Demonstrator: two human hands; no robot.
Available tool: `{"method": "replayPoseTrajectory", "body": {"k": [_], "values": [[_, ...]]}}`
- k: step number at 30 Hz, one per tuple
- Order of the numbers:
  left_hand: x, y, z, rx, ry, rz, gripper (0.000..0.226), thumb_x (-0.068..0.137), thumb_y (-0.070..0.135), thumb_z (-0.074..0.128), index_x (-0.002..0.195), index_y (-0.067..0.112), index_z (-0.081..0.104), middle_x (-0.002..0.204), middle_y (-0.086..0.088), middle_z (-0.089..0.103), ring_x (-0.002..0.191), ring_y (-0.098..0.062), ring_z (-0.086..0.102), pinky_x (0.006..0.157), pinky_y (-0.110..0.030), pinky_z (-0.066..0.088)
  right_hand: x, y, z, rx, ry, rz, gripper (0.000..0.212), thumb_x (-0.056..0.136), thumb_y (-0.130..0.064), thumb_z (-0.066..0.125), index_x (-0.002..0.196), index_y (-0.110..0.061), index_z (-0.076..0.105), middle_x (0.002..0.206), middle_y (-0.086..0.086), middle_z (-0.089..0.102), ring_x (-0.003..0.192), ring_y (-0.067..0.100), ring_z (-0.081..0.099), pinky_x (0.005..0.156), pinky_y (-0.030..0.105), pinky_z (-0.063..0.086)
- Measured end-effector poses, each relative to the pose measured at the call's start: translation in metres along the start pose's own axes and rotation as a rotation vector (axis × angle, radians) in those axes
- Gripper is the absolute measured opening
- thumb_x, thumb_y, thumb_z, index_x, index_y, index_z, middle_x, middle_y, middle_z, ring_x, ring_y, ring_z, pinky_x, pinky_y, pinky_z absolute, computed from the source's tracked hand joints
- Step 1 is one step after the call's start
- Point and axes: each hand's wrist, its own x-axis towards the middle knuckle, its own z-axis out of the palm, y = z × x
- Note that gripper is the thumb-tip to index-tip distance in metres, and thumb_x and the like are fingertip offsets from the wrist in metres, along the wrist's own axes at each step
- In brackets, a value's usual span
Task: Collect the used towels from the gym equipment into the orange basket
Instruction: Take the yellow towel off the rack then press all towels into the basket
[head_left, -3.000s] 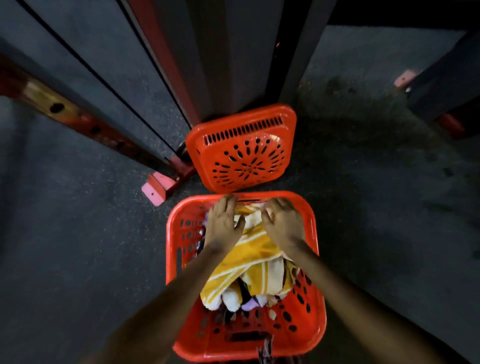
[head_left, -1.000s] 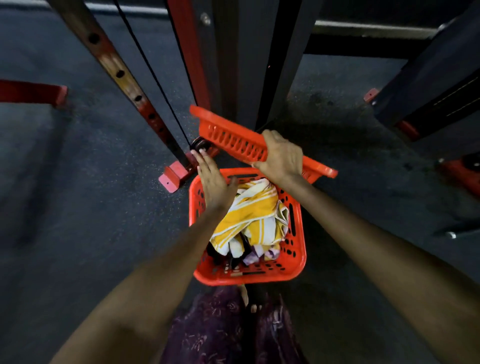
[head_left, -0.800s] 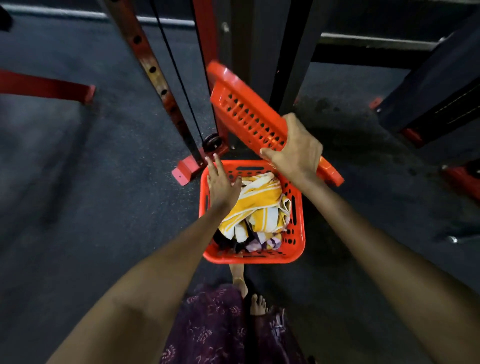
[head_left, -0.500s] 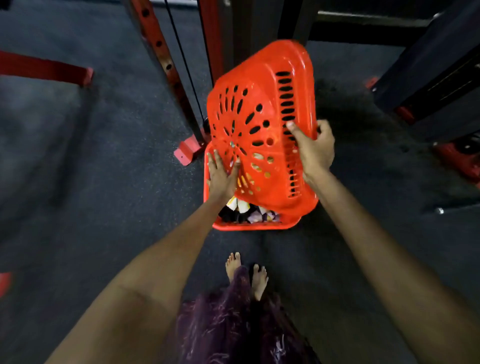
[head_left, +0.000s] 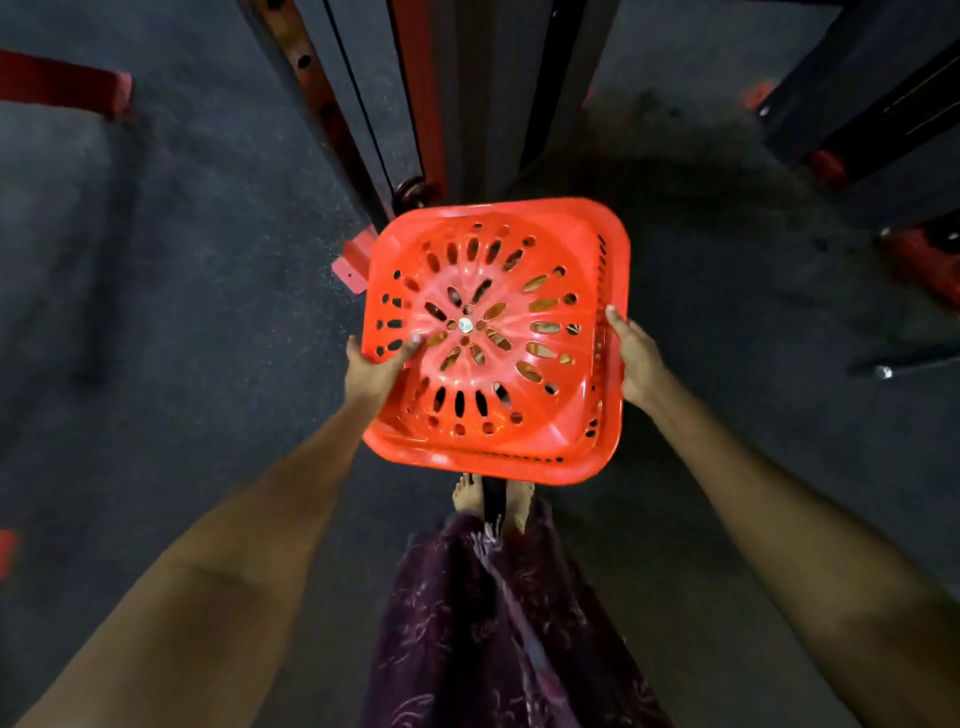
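Observation:
The orange perforated lid (head_left: 493, 338) lies flat over the orange basket, hiding it almost fully. Only glimpses of yellow towel show through the lid's holes (head_left: 543, 327). My left hand (head_left: 376, 369) grips the lid's left edge, thumb on top. At the lid's right edge, my right hand (head_left: 636, 364) presses against the side.
A red and black gym machine frame (head_left: 415, 104) with a cable and pulley stands just beyond the basket, its red foot (head_left: 353, 262) at the left. More equipment (head_left: 883, 119) is at the upper right. My bare feet (head_left: 493, 496) are right behind the basket on dark rubber floor.
My right hand lifted the lid from beside the frame and swung it over the basket. Both hands lowered it flat, covering the towels.

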Motion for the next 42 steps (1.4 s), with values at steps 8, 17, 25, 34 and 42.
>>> {"method": "replayPoseTrajectory", "body": {"k": [8,17,25,34,42], "values": [[0.065,-0.041,0.055,0.086,-0.031,-0.036,0.125,0.024,0.073,0.075,0.132,0.017,0.045,0.13,-0.005,0.056,0.12,-0.023,0.055,0.105,-0.042,0.044,0.087,0.021,-0.009,-0.152,0.027,0.038,0.056,0.083,-0.049,0.063,0.13,-0.02,0.055,0.123,0.007,0.064,0.113,0.026,0.061,0.101,0.048,0.045],[0.058,-0.035,0.095,0.296,0.187,-0.022,0.104,0.06,0.054,0.08,0.14,0.01,0.03,0.139,-0.014,0.034,0.136,-0.03,0.027,0.111,-0.052,0.026,0.134,0.035,0.022,-0.733,0.309,-0.088,0.075,0.091,-0.061,0.036,0.148,-0.013,0.027,0.154,0.014,0.021,0.142,0.034,0.023,0.116,0.053,0.019],[0.07,-0.025,0.105,0.183,0.083,0.062,0.091,0.064,0.038,0.083,0.134,0.005,0.035,0.134,-0.013,0.038,0.126,-0.028,0.042,0.109,-0.036,0.036,0.148,0.034,0.006,-0.733,0.262,-0.004,0.089,0.083,-0.069,0.045,0.151,-0.019,0.018,0.156,0.016,0.02,0.141,0.037,0.027,0.113,0.052,0.028],[0.07,-0.016,0.109,0.254,0.004,0.096,0.112,0.071,0.036,0.079,0.152,0.021,0.002,0.156,-0.013,0.016,0.145,-0.032,0.019,0.118,-0.048,0.021,0.152,0.029,0.013,-0.763,0.199,0.129,0.089,0.087,-0.07,0.034,0.152,-0.023,-0.003,0.16,0.014,0.005,0.146,0.038,0.012,0.116,0.058,0.017],[0.027,-0.013,0.127,0.925,-0.09,0.483,0.065,0.099,0.033,0.037,0.152,0.027,0.0,0.16,-0.002,-0.009,0.147,-0.031,-0.008,0.12,-0.052,0.0,0.086,0.049,0.047,-1.323,0.22,-0.516,0.058,0.094,-0.04,0.048,0.142,-0.01,0.032,0.149,0.014,0.032,0.136,0.029,0.034,0.105,0.041,0.04]]}}
